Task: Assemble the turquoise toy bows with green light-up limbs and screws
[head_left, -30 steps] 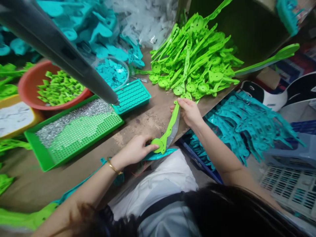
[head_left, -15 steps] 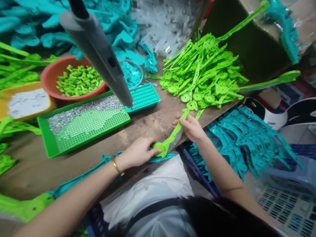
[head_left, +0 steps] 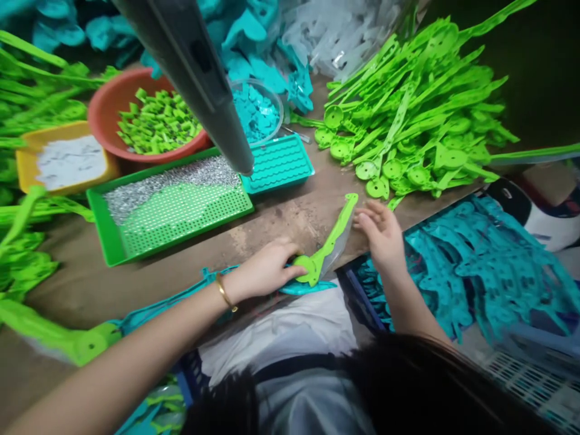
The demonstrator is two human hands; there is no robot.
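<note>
Head view: looking down over a worn brown desk crowded with plastic parts, the person's dark hair filling the near edge.
Green part: a long lime-green strip with a round end is lying at the near edge of the desk, running from near-left to far-right, with a teal piece peeking out under its round end.
Left hand: the left hand, a gold bangle on its wrist, is pressing down on the round end, fingers curled closed over it and gripping it against the desk.
Right hand: the right hand is hovering just right of the strip's far end, fingers spread open and holding nothing; I cannot tell whether a fingertip is brushing the strip.
Far right: a big heap of lime-green strips is sprawling across the desk.
Far left: a green tray of small silvery bits is sitting beside a teal tray, with a red bowl of green clips and a yellow tub behind.
Overhead: a grey tool barrel is hanging down, its tip over the trays.
Right of desk: a crate of teal strips is standing lower down.
</note>
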